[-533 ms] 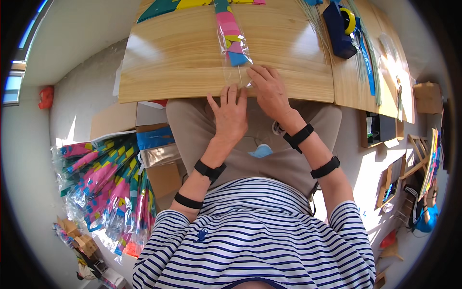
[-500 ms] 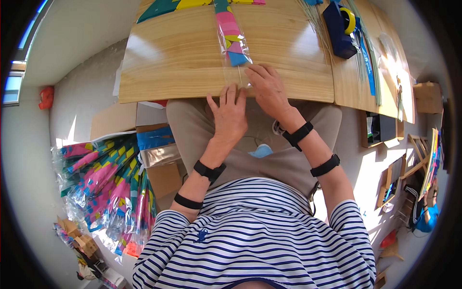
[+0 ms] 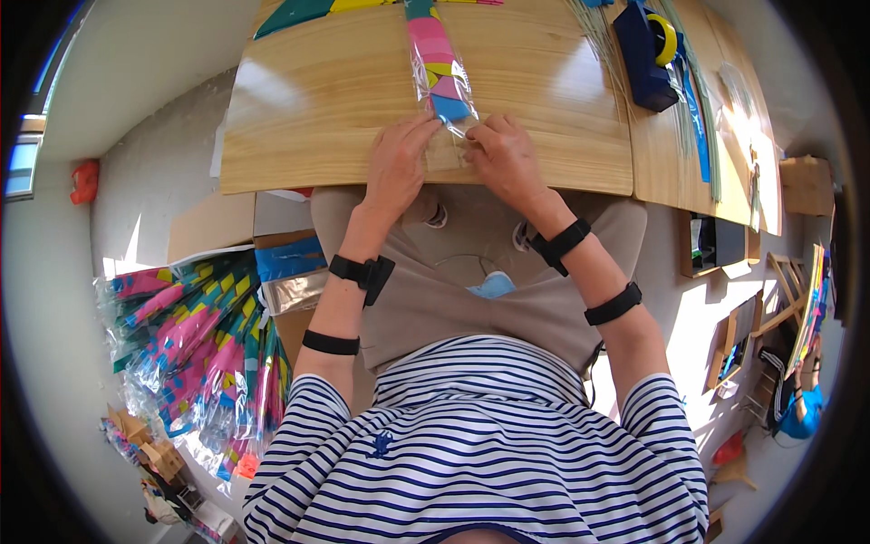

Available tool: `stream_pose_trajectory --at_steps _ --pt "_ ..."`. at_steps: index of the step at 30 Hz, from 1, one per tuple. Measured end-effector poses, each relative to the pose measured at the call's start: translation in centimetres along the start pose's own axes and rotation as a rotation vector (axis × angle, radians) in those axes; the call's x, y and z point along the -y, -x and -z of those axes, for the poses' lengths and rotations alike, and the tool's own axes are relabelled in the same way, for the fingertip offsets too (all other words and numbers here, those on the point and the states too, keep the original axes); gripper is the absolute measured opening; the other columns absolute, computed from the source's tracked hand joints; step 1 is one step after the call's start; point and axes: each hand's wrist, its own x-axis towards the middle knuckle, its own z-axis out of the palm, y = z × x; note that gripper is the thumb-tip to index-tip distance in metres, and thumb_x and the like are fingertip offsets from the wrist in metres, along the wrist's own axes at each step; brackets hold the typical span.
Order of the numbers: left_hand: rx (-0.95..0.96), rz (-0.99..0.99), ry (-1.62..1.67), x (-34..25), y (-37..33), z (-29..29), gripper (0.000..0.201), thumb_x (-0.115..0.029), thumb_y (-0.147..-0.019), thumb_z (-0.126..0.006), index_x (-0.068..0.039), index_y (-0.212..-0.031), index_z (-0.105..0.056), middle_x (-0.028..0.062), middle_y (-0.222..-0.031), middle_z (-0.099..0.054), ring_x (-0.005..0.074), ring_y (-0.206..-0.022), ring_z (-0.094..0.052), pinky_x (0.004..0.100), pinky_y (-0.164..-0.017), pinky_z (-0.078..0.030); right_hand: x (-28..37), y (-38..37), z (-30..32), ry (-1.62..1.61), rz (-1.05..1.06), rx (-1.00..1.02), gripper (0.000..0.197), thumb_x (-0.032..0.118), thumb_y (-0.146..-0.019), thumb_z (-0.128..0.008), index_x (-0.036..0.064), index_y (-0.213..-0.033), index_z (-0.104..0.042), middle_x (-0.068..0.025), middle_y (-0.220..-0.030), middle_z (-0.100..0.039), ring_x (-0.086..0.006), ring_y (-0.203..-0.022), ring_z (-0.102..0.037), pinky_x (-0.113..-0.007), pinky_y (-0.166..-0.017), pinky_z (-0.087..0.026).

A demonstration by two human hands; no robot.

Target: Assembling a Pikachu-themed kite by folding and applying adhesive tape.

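A long clear plastic sleeve (image 3: 442, 91) with folded colourful fabric (image 3: 430, 41) in it lies on the wooden table (image 3: 317, 118). Pink, yellow and blue show through the film. My left hand (image 3: 399, 161) is closed on the left side of the sleeve's near end, fingertips by the blue part. At the right side of that end, my right hand (image 3: 507, 161) pinches the film between thumb and fingers. Between the two hands the loose film looks bent or folded, its exact shape hard to make out. Above, more green and yellow fabric (image 3: 299, 14) spreads toward the far edge.
A dark blue tape dispenser (image 3: 642, 63) with a yellow roll stands at the right, near thin pale sticks (image 3: 598, 36) and a blue strip (image 3: 698, 136). Many packed colourful bundles (image 3: 190, 344) lie at the lower left beside a cardboard box (image 3: 213, 227).
My left hand has moved left and up from the sleeve's tail to beside the blue part. The sleeve's loose end, flat before, now looks folded upward. My right hand stays near its place.
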Motion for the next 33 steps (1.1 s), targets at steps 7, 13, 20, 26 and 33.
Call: stream_pose_trajectory --at_steps 7,13,20,26,33 --pt "0.132 -0.013 -0.069 0.6 -1.4 -0.1 0.040 -0.001 -0.089 -0.055 -0.013 -0.123 -0.071 0.0074 -0.133 -0.066 0.0283 -0.128 -0.057 0.0483 -0.107 -0.038 -0.3 0.2 -0.5 0.009 -0.090 0.022 0.013 0.010 -0.075 -0.073 0.0066 -0.087 -0.068 -0.0147 -0.092 -0.066 -0.0367 -0.095 -0.061 -0.048 -0.083 -0.047" --pt "0.104 -0.052 -0.176 -0.3 -2.0 0.5 0.034 -0.003 -0.089 -0.058 -0.013 -0.119 -0.072 0.0070 -0.127 -0.067 0.0291 -0.123 -0.059 0.0494 -0.107 -0.038 -0.6 0.2 -0.9 -0.053 -0.198 0.002 0.013 0.008 -0.074 -0.072 0.0063 -0.086 -0.068 -0.0150 -0.091 -0.065 -0.0370 -0.094 -0.062 -0.048 -0.082 -0.049" --pt "0.049 -0.157 -0.093 0.0 -3.7 -0.3 0.027 -0.004 -0.084 -0.070 -0.007 -0.111 -0.073 0.0111 -0.122 -0.068 0.0348 -0.112 -0.061 0.0449 -0.097 -0.049 -0.4 0.2 -1.0 -0.016 -0.210 -0.080 0.012 0.006 -0.074 -0.070 0.0059 -0.086 -0.068 -0.0161 -0.087 -0.066 -0.0391 -0.089 -0.063 -0.050 -0.078 -0.051" --pt "0.135 -0.126 -0.059 1.0 -4.2 -0.8 0.028 -0.002 -0.082 -0.073 -0.009 -0.110 -0.074 0.0104 -0.121 -0.068 0.0341 -0.110 -0.062 0.0442 -0.095 -0.051 -0.7 0.2 -1.1 -0.031 -0.277 -0.007 0.011 0.005 -0.071 -0.070 0.0058 -0.082 -0.068 -0.0163 -0.082 -0.066 -0.0389 -0.083 -0.065 -0.049 -0.076 -0.051" --pt "0.106 -0.124 -0.085 1.7 -4.0 -1.2 0.024 -0.012 -0.083 -0.075 -0.016 -0.107 -0.078 0.0041 -0.117 -0.071 0.0267 -0.114 -0.062 0.0433 -0.094 -0.049 -0.4 0.7 -0.6 -0.114 -0.126 -0.073 0.009 0.004 -0.071 -0.072 0.0055 -0.076 -0.065 -0.0118 -0.080 -0.064 -0.0344 -0.084 -0.063 -0.045 -0.074 -0.048"
